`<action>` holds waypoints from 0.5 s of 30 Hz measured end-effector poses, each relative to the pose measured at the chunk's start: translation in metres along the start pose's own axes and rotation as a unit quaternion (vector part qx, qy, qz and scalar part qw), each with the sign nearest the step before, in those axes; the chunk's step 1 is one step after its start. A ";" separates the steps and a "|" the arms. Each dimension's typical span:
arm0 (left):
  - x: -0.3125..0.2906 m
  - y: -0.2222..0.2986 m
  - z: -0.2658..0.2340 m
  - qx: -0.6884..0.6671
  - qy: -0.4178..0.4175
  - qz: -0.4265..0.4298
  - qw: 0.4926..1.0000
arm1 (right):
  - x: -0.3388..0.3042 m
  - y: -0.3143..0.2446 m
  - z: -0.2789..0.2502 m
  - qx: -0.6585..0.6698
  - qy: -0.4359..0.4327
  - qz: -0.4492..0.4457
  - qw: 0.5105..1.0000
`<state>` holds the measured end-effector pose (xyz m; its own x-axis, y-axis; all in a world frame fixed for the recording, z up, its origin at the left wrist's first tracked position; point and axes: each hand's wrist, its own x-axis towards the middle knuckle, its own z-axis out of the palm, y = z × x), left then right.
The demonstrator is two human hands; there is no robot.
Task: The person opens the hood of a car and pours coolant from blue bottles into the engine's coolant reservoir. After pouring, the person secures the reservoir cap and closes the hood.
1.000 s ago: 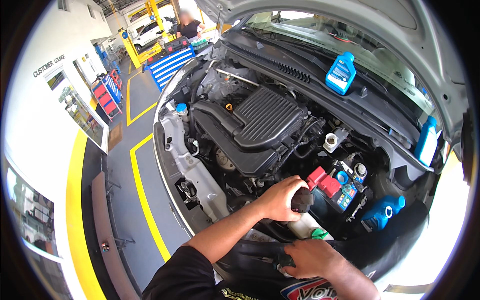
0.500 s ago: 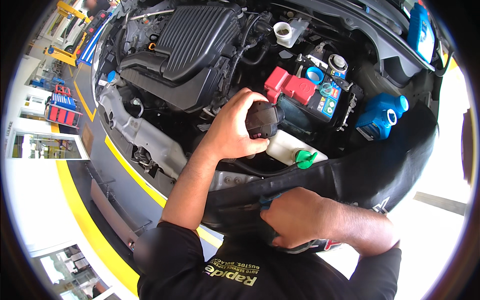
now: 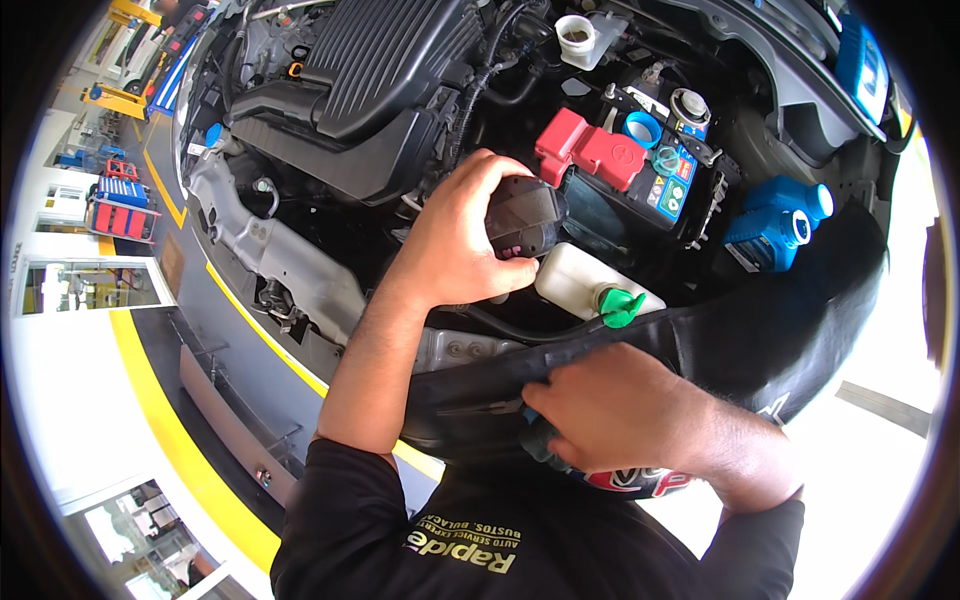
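A person in a black shirt (image 3: 360, 525) leans over an open engine bay. Nearest, the right hand (image 3: 625, 405) is curled above a black fender cover (image 3: 800, 300), its fingers bent down over a dark teal item (image 3: 545, 440), perhaps a cloth; the hand hides too much to tell whether it grips it. A thin tool (image 3: 480, 409) lies on the cover just left of the knuckles.

Farther in, the left hand (image 3: 455, 235) grips a dark rounded part (image 3: 522, 217) between thumb and fingers, holding it over the bay. The part lies beyond the right hand and to its left — the left hand has it, the right is well apart. It looks nearly as wide as it is long, so its long axis is hard to tell. It is blackish, with a smooth, slightly glossy grey panel facing up and a little pink showing near its lower edge.

Just right of the part sits an off-white reservoir (image 3: 578, 282) with a green cap (image 3: 622, 308); whether they touch is unclear. Beyond are a battery (image 3: 600, 205) under a red cover (image 3: 590, 150), blue bottles (image 3: 768, 240) to the right, and a ribbed black engine cover (image 3: 385, 75) — then, far left, a red and blue tool cart (image 3: 123, 210)
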<state>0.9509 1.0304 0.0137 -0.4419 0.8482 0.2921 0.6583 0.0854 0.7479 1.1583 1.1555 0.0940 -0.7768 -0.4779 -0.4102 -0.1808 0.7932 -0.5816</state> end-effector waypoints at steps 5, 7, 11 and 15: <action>-0.001 -0.004 0.001 0.027 -0.001 -0.010 1.000 | 0.001 0.010 0.000 -0.137 0.085 0.120 0.980; -0.001 0.002 0.000 0.000 -0.012 -0.035 0.999 | 0.004 0.017 -0.004 -0.184 0.128 0.140 0.964; -0.002 0.002 0.000 0.010 -0.017 -0.024 1.000 | 0.002 0.015 -0.006 -0.229 0.177 0.152 0.945; -0.002 0.001 0.004 0.016 -0.022 -0.029 0.999 | 0.001 0.018 -0.001 -0.259 0.148 0.198 0.934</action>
<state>0.9548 1.0313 0.0113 -0.4521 0.8639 0.2217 0.6520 0.1505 0.7431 1.1537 1.1704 0.0841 -0.9637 -0.0446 -0.2633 -0.0527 0.9983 0.0235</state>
